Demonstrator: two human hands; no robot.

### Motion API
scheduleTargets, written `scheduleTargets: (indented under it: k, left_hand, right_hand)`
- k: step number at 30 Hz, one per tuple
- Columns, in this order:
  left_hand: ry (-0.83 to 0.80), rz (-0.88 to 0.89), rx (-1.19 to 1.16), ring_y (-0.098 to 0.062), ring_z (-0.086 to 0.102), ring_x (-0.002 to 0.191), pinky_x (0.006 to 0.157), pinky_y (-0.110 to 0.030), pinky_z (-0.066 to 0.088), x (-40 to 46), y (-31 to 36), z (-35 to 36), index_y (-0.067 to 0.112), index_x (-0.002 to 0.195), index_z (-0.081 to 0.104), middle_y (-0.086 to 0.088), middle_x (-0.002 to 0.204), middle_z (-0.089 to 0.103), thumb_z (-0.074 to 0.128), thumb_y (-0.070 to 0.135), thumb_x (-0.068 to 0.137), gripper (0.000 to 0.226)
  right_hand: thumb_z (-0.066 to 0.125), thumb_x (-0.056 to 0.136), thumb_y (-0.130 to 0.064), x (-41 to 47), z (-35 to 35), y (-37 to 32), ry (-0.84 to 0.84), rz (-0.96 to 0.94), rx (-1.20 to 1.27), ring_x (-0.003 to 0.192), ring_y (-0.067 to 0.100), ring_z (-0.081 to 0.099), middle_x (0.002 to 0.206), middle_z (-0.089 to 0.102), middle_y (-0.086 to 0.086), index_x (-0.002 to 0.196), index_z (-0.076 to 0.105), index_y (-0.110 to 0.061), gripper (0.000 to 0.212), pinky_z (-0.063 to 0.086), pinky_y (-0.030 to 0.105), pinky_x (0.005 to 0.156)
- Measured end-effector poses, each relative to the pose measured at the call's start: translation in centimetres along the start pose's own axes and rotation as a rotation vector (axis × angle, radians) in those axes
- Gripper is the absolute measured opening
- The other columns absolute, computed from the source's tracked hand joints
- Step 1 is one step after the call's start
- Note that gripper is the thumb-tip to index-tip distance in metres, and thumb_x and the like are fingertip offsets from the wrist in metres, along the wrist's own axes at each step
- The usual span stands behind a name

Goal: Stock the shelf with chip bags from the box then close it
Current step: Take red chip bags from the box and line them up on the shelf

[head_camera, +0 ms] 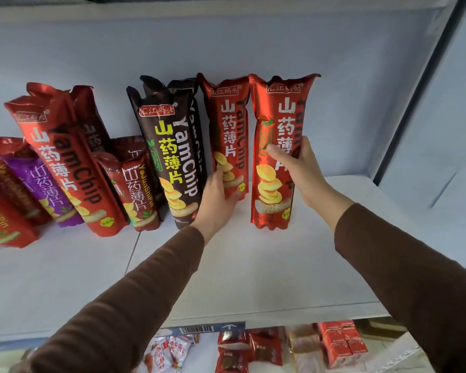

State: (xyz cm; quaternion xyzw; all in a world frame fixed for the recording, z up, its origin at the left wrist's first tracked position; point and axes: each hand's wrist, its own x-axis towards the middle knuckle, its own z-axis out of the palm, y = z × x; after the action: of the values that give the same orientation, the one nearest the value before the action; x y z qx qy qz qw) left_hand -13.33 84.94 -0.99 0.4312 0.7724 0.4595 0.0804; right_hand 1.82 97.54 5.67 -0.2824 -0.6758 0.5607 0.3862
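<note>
On the white shelf two tall red yam chip bags stand upright side by side. My right hand grips the right-hand red bag around its middle. My left hand holds the lower part of the other red bag, thumb on its right edge. Just left of it stand two dark brown chip bags, one behind the other. Further left, several red bags and a purple bag lean or lie. The box is not in view.
The shelf's right part beside the held bag is bare up to the grey upright. Another shelf board runs overhead. Below the shelf's front edge lie small red snack packs and red cartons.
</note>
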Motion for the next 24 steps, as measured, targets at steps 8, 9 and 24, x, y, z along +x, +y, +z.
scheduleTargets:
  k: [8,9,24]
  left_hand:
    - [-0.263,0.076,0.563,-0.030,0.049,0.130,0.107,-0.037,0.039,-5.5,-0.9,-4.7,0.016,0.153,0.038,-0.008,0.144,0.049,0.068,0.038,0.093,0.071]
    - [-0.266,0.076,0.580,-0.029,0.048,0.130,0.107,-0.036,0.039,-5.9,-1.0,-5.1,0.016,0.153,0.039,-0.007,0.143,0.050,0.068,0.039,0.092,0.071]
    - [-0.273,0.038,0.709,-0.023,0.032,0.148,0.113,-0.041,0.039,-8.1,-1.7,-7.5,0.026,0.157,0.030,0.001,0.166,0.025,0.065,0.052,0.092,0.078]
  right_hand:
    - [0.081,0.085,-0.037,0.0,3.2,-0.1,-0.061,-0.030,0.003,0.095,-0.002,0.070,0.118,0.067,-0.014,0.132,0.044,-0.029,0.060,0.055,0.012,0.067]
    - [0.082,0.085,-0.037,0.0,3.7,0.0,-0.073,-0.030,0.004,0.096,-0.001,0.070,0.119,0.067,-0.014,0.131,0.045,-0.029,0.060,0.056,0.012,0.068]
    - [0.083,0.084,-0.034,0.6,8.1,1.1,-0.139,-0.075,-0.026,0.103,0.003,0.067,0.120,0.063,-0.011,0.131,0.041,-0.024,0.064,0.056,0.016,0.074]
